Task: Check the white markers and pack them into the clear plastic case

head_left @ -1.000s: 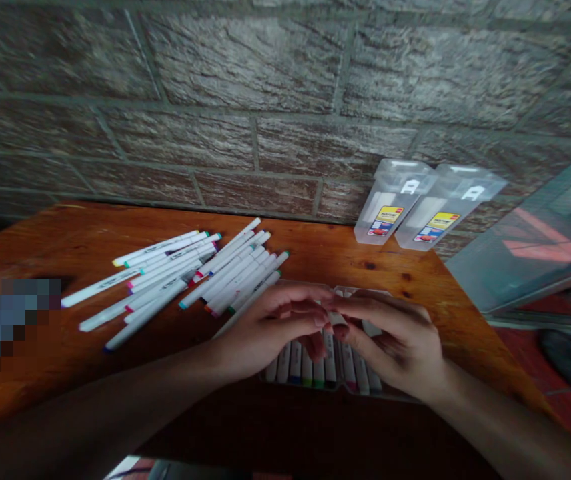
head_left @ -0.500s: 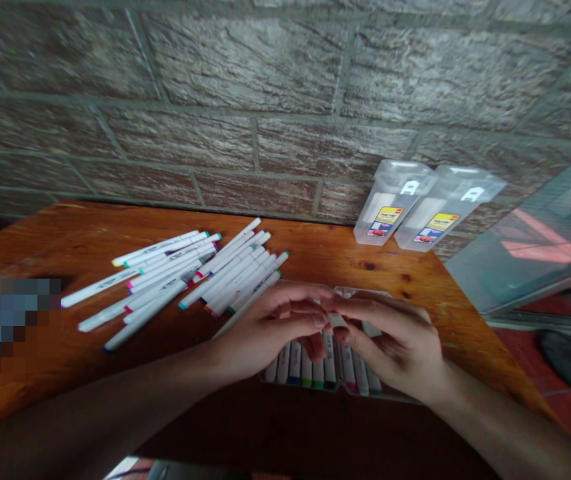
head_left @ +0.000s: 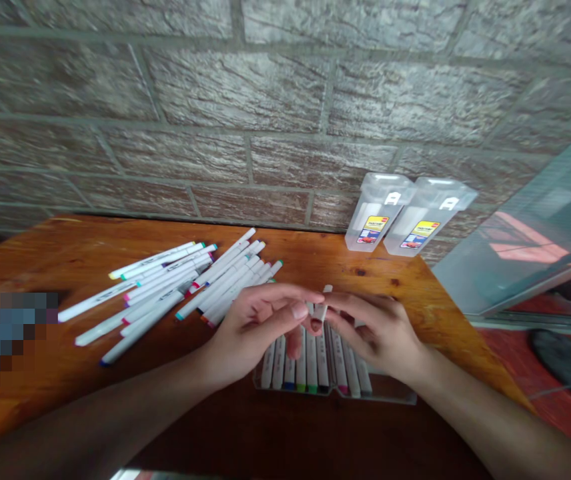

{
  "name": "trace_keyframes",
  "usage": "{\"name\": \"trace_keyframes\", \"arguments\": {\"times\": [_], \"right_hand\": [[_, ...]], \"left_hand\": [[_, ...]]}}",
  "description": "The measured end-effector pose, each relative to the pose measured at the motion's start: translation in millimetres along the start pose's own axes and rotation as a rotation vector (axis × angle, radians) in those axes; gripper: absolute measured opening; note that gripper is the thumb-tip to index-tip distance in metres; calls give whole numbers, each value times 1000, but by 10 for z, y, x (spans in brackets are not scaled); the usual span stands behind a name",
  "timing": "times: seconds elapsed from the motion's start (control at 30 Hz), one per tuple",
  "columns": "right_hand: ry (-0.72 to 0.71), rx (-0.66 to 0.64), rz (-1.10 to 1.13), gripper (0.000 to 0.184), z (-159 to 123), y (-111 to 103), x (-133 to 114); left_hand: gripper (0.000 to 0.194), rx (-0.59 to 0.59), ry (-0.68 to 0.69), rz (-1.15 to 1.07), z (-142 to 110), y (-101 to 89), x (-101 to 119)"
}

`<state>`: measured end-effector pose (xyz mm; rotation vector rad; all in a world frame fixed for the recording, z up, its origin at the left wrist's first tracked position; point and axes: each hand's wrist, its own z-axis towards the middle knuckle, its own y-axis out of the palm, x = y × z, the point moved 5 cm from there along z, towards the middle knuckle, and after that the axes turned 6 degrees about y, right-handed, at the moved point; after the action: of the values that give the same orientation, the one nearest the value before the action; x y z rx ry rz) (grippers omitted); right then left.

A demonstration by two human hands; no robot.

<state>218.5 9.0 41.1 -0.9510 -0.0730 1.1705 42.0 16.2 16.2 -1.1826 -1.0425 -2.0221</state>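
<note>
A white marker (head_left: 321, 311) is held up between my two hands, above an open clear plastic case (head_left: 375, 395). My right hand (head_left: 383, 333) pinches it between thumb and fingers. Curled in from the other side, my left hand (head_left: 260, 327) has its fingertips against the same marker. Below the hands, several white markers (head_left: 301, 367) stand side by side in the case, their lower ends blue, green, black and pink. My hands hide the upper part of the case.
A loose pile of white markers (head_left: 165, 283) with coloured ends lies on the wooden table (head_left: 310, 260) to the left. Two clear plastic holders (head_left: 410, 227) with yellow labels stand at the back right by the brick wall (head_left: 275, 160). A blurred patch (head_left: 3, 343) covers something at the left edge.
The view has shifted slightly, so the table and holders sit a little lower and further left. Between my hands, the marker shows more clearly and stands more upright.
</note>
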Motion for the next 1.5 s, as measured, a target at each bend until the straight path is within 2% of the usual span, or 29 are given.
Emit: {"name": "trace_keyframes", "arguments": {"times": [0.2,0.43,0.57,0.77,1.1,1.23,1.37,1.5], "right_hand": [[-28,-10,-83,19,-16,0,1],[39,-15,9,18,-15,1,41],[263,13,142,35,-37,48,236],[663,91,709,35,-41,112,499],[895,111,1047,38,-23,214,562],[974,59,1045,39,-36,234,588],[998,-36,1036,40,-31,264,541],[1008,-92,1029,37,-44,288,489]], "left_hand": [[23,-39,-105,-10,-37,123,-29],[25,-64,-59,-5,-51,119,-37],[27,-91,-98,73,-126,120,-54],[34,-191,-27,326,-185,184,-18],[37,-331,153,689,-199,253,33],[42,-288,144,589,-209,254,11],[45,-199,123,385,-197,274,53],[49,-158,128,253,-188,293,103]]}}
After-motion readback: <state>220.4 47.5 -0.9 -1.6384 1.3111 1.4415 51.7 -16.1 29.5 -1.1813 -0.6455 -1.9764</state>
